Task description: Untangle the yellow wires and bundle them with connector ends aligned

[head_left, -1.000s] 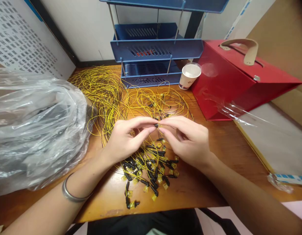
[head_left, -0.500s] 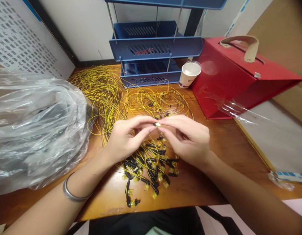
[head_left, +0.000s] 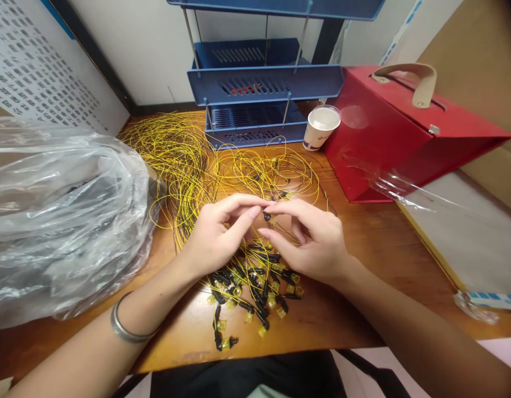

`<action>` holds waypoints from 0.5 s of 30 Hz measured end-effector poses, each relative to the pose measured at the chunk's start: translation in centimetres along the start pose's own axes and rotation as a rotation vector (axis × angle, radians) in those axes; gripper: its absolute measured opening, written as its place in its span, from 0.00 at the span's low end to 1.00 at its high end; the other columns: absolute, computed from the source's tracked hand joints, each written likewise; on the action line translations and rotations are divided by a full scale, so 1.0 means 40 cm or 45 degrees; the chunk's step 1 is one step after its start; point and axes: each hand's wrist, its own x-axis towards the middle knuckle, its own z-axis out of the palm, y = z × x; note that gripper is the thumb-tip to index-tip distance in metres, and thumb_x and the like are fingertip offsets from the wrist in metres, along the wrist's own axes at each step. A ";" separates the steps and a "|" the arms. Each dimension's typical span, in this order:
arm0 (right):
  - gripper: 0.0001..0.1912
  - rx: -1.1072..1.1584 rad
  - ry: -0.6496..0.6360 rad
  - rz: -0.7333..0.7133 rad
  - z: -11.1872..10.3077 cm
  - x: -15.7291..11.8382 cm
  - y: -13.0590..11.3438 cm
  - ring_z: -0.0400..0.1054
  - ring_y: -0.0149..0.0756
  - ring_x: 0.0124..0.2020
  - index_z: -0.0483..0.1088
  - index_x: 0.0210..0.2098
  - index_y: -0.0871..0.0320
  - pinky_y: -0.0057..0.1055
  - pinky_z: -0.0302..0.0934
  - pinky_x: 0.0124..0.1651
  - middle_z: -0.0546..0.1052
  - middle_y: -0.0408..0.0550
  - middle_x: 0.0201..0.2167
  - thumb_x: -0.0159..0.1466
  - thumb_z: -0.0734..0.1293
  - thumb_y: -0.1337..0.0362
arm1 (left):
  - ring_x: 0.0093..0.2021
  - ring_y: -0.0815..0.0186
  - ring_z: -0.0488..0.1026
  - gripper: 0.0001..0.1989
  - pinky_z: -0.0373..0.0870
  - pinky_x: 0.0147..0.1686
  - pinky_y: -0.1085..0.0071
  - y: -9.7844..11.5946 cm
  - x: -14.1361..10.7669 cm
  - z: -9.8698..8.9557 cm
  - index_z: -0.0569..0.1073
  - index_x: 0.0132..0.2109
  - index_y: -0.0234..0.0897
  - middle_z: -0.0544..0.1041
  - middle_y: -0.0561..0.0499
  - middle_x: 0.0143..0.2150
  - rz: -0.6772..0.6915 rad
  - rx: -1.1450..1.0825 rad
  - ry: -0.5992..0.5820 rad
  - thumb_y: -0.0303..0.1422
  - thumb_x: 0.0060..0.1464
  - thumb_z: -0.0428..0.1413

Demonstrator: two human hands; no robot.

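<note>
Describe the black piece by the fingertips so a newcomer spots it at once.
From the blue tray rack at the back of the wooden table, come forward to the left hand and right hand. The small black piece is between them. Unlike the black-and-yellow pieces clustered nearer the front edge, it sits right by the fingers.

small rounded black piece point(head_left: 267, 216) | at fingertips of left hand point(head_left: 220, 232) | black tubes point(head_left: 261, 319), translucent yellow caps point(head_left: 272, 300), thin yellow wires point(head_left: 172, 149) | heaped on tabletop point(head_left: 321, 326)
</note>
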 end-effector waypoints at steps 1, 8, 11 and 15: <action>0.12 0.000 0.000 0.002 0.001 -0.002 0.000 0.75 0.30 0.33 0.72 0.44 0.59 0.25 0.67 0.34 0.81 0.47 0.37 0.61 0.73 0.69 | 0.24 0.77 0.72 0.09 0.70 0.25 0.82 0.001 -0.001 0.000 0.78 0.49 0.41 0.77 0.55 0.31 -0.006 0.006 -0.029 0.33 0.65 0.55; 0.11 0.146 -0.069 0.089 -0.007 0.005 -0.014 0.60 0.25 0.22 0.75 0.42 0.62 0.26 0.57 0.27 0.71 0.40 0.25 0.60 0.67 0.75 | 0.20 0.79 0.69 0.11 0.68 0.20 0.80 0.020 0.014 -0.004 0.76 0.52 0.43 0.80 0.51 0.49 -0.195 -0.177 -0.042 0.36 0.66 0.54; 0.08 0.337 -0.183 0.256 -0.015 0.008 -0.025 0.51 0.23 0.17 0.77 0.37 0.62 0.25 0.50 0.23 0.62 0.35 0.19 0.59 0.67 0.74 | 0.18 0.80 0.69 0.12 0.65 0.17 0.79 0.037 0.052 -0.015 0.75 0.53 0.41 0.75 0.48 0.60 -0.300 -0.340 0.018 0.36 0.63 0.56; 0.06 0.619 -0.409 0.545 -0.022 0.007 -0.033 0.44 0.22 0.15 0.77 0.34 0.63 0.25 0.42 0.19 0.55 0.32 0.14 0.62 0.69 0.67 | 0.18 0.82 0.66 0.14 0.59 0.14 0.80 0.059 0.125 -0.039 0.75 0.53 0.38 0.72 0.47 0.63 -0.407 -0.456 0.148 0.32 0.61 0.57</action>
